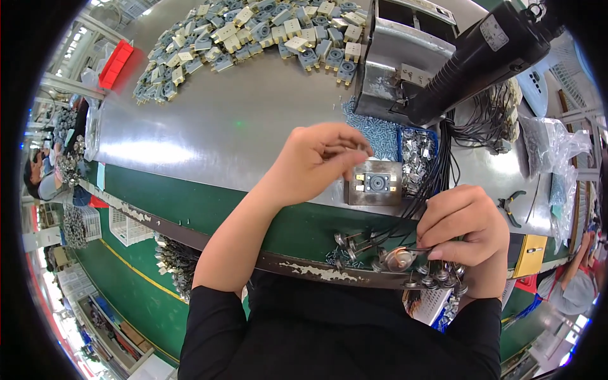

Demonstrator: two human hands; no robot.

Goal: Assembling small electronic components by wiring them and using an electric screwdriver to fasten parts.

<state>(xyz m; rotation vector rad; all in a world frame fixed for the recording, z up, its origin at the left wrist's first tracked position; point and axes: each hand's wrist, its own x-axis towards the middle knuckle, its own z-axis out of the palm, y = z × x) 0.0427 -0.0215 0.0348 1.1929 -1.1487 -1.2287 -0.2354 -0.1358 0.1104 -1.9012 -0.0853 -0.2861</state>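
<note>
My left hand (pixel 322 157) hovers at the left edge of a metal fixture block (pixel 375 197), its fingers curled and thumb tip drawn in. Whatever its fingertips may hold is too small to make out. In the fixture sits a grey square switch-like housing (pixel 379 183) with a round centre and brass tabs. My right hand (pixel 465 225) is closed in a pinch on a thin black wire (pixel 411 249). Close to those fingertips, at the bench edge, lies a round copper-coloured metal part (pixel 399 259). Other round metal parts (pixel 437 277) on wires hang below the hand.
A large pile of grey and cream housings (pixel 278 28) covers the back. Loose screws (pixel 373 134) lie behind the fixture beside a blue tray of metal clips (pixel 418 155). A black cylindrical tool (pixel 475 60) slants over a metal machine (pixel 396 69). Pliers (pixel 510 209) lie at right.
</note>
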